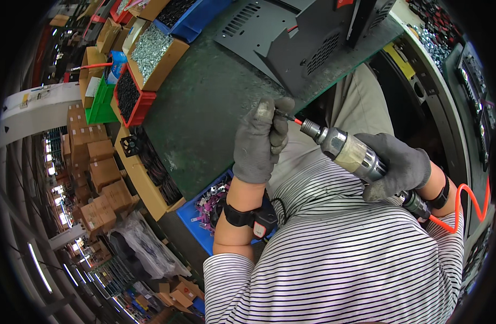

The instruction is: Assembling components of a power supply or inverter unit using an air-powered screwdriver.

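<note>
Left hand (pixel 259 141), in a grey knit glove, is pinched tight around the tip of the driver bit (pixel 289 117), fingers curled over it so that whatever sits at the very tip is hidden; if there is a screw in there, nobody can tell from here. Right hand (pixel 398 164), same grey glove, is wrapped firmly around the body of the pneumatic screwdriver (pixel 351 154), held slanted across the lap, nose up toward the left hand. That tool is a smooth metal cylinder, shiny and a little scuffed, with a knurled chuck and a red collar at the bit. Its rear end vanishes under the right palm, and a coiled orange air hose (pixel 464 205) springs out behind and loops off toward the picture's edge.

Just beyond the hands lies the green bench mat (pixel 205 108), worn and streaked. On it, a dark grey sheet-metal chassis (pixel 296 48) with punched vent slots, cut off at the top. Left of that, a cardboard box of silvery screws (pixel 151 51) and a red bin of black parts (pixel 128 94). Below the bench edge, a blue tray of purple and metal fittings (pixel 210 208) is partly blocked by the left forearm. A black wrist strap (pixel 248 218) circles that arm.
</note>
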Action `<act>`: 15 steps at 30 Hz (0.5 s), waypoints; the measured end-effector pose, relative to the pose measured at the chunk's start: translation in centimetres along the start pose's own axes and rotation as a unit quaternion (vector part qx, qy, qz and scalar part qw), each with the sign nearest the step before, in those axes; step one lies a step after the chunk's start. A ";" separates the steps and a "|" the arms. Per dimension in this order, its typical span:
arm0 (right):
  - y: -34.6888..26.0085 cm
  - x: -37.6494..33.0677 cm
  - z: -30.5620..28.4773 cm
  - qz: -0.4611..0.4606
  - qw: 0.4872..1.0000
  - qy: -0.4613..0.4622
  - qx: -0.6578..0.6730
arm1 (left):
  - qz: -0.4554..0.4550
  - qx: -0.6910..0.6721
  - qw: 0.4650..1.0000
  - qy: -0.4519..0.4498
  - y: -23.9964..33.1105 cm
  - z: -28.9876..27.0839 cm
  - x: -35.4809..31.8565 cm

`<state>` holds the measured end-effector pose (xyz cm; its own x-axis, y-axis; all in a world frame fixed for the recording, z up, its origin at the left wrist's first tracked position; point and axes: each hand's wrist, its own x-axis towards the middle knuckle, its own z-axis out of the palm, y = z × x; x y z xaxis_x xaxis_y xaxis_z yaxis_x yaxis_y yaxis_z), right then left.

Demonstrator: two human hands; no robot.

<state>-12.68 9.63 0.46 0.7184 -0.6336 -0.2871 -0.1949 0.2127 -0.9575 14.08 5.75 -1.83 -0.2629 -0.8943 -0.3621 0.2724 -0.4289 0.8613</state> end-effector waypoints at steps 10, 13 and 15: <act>1.4 -2.3 -0.4 -0.061 0.994 0.039 -0.078 | 0.064 0.213 0.975 -0.004 0.5 0.2 0.0; 2.4 -3.4 -0.8 0.058 0.995 0.077 0.032 | 0.055 0.229 0.971 0.053 0.9 -0.6 1.0; 3.3 -3.3 -0.9 0.024 0.994 0.103 0.039 | 0.081 0.215 0.969 0.086 0.6 -0.9 2.2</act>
<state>-16.27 11.74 -1.80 0.5560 -0.7582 -0.3407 -0.1683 0.2988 -0.9394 14.45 3.39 -2.46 -0.0798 -0.9696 -0.2313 -0.1235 -0.2206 0.9675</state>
